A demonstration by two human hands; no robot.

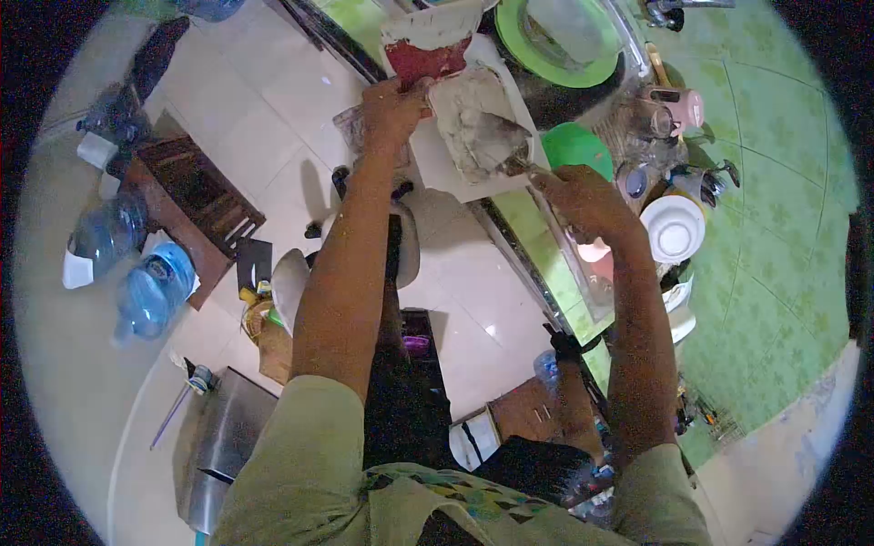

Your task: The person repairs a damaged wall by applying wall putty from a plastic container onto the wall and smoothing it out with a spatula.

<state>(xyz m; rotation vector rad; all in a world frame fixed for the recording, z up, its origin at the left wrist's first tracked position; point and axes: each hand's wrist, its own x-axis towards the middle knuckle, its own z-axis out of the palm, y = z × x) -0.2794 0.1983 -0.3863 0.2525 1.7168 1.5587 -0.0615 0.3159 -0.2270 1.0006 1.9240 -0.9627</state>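
My left hand [394, 111] has its fingers closed on the left edge of a white tray [443, 164], near a red patch on a white item [428, 56]. Pale, thick paste [460, 100] covers the tray's middle. Closed round the handle of a flat metal spatula [496, 136], my right hand [583, 202] is at the tray's right side. The spatula's blade lies against the paste. Just above my right hand is a green bowl [578, 148].
A large green basin [519, 32] is at the top of the counter. A pink mug [685, 109], glasses and a white bowl [674, 229] stand at the right. Blue water bottles [157, 282] and a brown wooden piece [196, 191] lie left.
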